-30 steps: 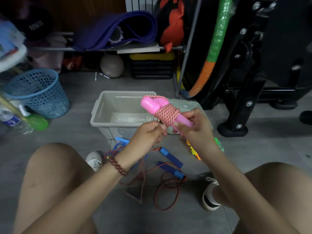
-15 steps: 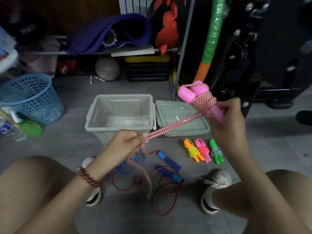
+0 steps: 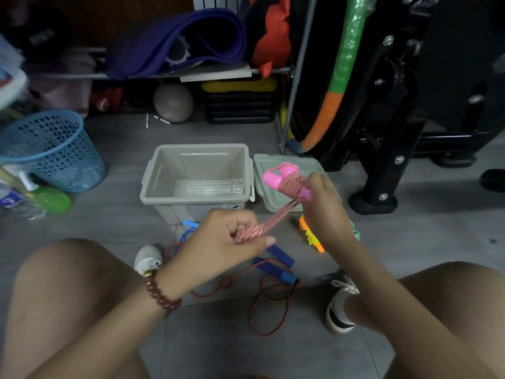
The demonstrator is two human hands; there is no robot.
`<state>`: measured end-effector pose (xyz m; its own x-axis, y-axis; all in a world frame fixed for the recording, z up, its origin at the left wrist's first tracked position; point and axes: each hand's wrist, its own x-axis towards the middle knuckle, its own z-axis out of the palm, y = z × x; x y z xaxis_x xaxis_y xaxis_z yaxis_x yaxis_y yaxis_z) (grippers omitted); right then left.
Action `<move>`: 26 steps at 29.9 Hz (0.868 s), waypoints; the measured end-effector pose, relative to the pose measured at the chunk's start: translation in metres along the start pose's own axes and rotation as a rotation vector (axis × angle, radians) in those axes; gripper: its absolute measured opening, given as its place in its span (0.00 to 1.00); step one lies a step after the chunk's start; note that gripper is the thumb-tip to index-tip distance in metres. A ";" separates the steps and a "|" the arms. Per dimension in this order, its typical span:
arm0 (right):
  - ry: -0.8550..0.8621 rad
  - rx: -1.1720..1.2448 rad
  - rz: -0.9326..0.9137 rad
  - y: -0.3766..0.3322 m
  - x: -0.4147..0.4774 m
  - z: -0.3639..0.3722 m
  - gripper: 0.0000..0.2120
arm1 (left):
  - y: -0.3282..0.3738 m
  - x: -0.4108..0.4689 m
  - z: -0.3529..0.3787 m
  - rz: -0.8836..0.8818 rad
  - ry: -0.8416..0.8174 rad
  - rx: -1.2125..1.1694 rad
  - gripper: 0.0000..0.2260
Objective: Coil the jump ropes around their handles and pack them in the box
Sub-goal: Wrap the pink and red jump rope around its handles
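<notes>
1. grey tile floor point(image 3: 246, 351), looks like a home gym corner. a purple mat point(image 3: 175, 42) is on the rack at the back with a ball point(image 3: 173, 102) under it. a green and orange hoop point(image 3: 344, 56) and a black machine point(image 3: 410, 105) are on the right, a blue basket point(image 3: 54, 151) on the left.
2. the open box point(image 3: 153, 184) sits on the floor in front of the knees, with its lid point(image 3: 262, 165) lying just beside it on the right. none of the ropes is in it yet.
3. the pink handles point(image 3: 276, 179) are held up over the lid, paired, with the pink-white rope point(image 3: 273, 222) wound round their middle. the right hand point(image 3: 325, 209) grasps their lower ends. the left hand point(image 3: 224, 242) has its fingers curled round the loose tail, and the rope runs fairly tight between the two.
4. handling guess: the rope is braided cord, so light, soft and floppy. the wraps will probably slacken the second the pull drops, so keep tension on the tail. the handles look like smooth hard plastic. best grabbed at the ends, clear of the wraps.
5. on the floor: blue handles point(image 3: 276, 265) with a red rope point(image 3: 270, 305) sprawled loose, not coiled yet. an orange bundle point(image 3: 311, 236) lies near the lid, partly hidden by the right hand.
</notes>
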<state>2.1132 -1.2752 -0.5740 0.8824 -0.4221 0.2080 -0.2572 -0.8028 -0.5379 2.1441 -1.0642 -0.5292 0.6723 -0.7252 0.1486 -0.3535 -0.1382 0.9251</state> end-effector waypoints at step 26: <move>-0.918 0.566 -0.355 -0.045 -0.046 -0.010 0.08 | -0.033 0.037 -0.058 -0.016 0.435 0.595 0.15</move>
<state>2.0804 -1.2243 -0.5512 0.8852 0.4469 -0.1295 0.0748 -0.4114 -0.9084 2.2185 -1.0473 -0.5337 0.8340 -0.4039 0.3759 -0.5512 -0.5790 0.6008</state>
